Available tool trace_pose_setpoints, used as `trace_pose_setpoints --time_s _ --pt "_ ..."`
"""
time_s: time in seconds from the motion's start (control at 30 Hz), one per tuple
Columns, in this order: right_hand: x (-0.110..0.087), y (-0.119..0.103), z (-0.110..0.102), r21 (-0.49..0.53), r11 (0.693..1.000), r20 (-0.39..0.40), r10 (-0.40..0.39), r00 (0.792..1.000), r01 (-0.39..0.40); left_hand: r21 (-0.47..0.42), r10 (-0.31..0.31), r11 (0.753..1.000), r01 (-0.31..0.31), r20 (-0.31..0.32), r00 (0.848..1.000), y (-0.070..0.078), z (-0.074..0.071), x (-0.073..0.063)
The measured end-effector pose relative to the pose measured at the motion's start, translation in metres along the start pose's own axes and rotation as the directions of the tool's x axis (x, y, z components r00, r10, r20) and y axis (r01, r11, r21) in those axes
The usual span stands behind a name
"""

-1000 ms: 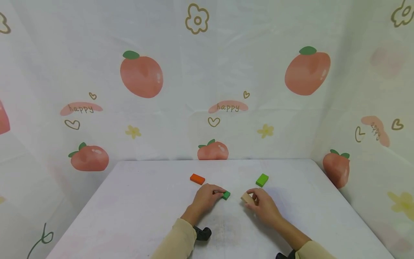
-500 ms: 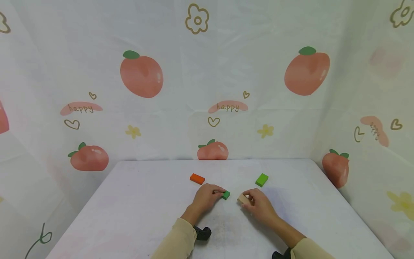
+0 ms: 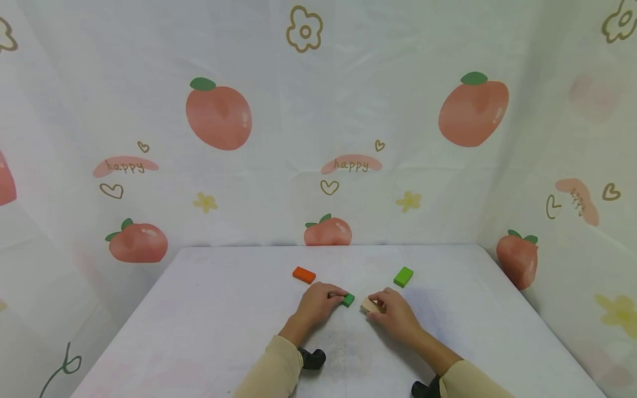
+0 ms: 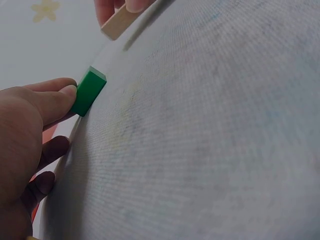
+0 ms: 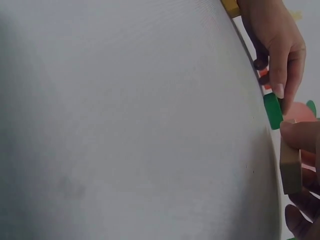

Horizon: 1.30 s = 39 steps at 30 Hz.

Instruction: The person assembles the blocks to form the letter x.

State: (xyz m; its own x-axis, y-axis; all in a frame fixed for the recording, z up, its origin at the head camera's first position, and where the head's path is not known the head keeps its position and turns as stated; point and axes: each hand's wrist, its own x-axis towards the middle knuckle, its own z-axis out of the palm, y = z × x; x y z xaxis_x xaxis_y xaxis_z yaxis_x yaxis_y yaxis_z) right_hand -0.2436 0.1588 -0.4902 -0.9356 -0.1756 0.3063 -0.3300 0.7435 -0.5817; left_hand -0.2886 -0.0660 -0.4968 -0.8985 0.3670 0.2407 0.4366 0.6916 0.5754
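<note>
My left hand [image 3: 316,305] pinches a dark green wooden block [image 3: 348,300] between thumb and fingers, low at the middle of the table. In the left wrist view this green block [image 4: 90,91] is tilted, with one end sticking out past the fingertips. Just to the right, my right hand [image 3: 395,315] grips a plain wood-coloured block [image 3: 369,305] by thumb and fingers. The right wrist view has the wooden block [image 5: 290,167] close to the green one; a small gap separates them in the head view. The right fingers partly cover the wooden block.
An orange-red block [image 3: 304,275] lies behind my left hand on the white table [image 3: 199,320]. Behind my right hand lies a light green block [image 3: 403,277]. A yellow piece [image 5: 231,7], partly cut off, shows beside the left wrist. A patterned cloth [image 3: 278,110] hangs behind the table.
My right hand has moved left with the wooden block, bringing it nearer the green block. The left hand and the other blocks have stayed in place.
</note>
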Motion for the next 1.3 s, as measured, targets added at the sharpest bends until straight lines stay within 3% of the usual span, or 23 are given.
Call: trace_pose_setpoints --time_s 0.17,0.37,0.73,0.93,1.23,1.3 --pt "0.003 -0.002 0.003 -0.029 0.999 0.007 -0.014 1.0 0.014 0.015 -0.001 1.0 0.001 0.003 1.0 0.001 0.0 0.0" --pt "0.006 -0.004 0.005 -0.041 0.999 0.044 0.024 0.999 -0.022 0.022 -0.007 1.0 0.007 0.005 1.0 0.001 0.0 0.001" --pt "0.008 -0.009 0.012 -0.046 0.999 0.04 -0.013 0.999 0.015 0.022 0.011 1.0 -0.011 -0.01 1.0 0.0 0.001 -0.001" --pt "0.012 -0.011 0.014 -0.016 1.0 0.069 0.022 0.997 -0.021 0.027 0.016 1.0 -0.016 -0.004 1.0 0.002 -0.001 0.0" --pt "0.016 -0.014 0.018 -0.003 1.0 0.089 0.025 0.996 -0.025 0.037 0.086 0.996 -0.085 -0.046 0.995 -0.001 0.0 -0.001" --pt "0.017 -0.014 0.019 -0.005 1.0 0.094 0.025 0.995 -0.025 0.036 0.071 0.997 -0.069 -0.04 0.997 0.0 0.0 -0.001"
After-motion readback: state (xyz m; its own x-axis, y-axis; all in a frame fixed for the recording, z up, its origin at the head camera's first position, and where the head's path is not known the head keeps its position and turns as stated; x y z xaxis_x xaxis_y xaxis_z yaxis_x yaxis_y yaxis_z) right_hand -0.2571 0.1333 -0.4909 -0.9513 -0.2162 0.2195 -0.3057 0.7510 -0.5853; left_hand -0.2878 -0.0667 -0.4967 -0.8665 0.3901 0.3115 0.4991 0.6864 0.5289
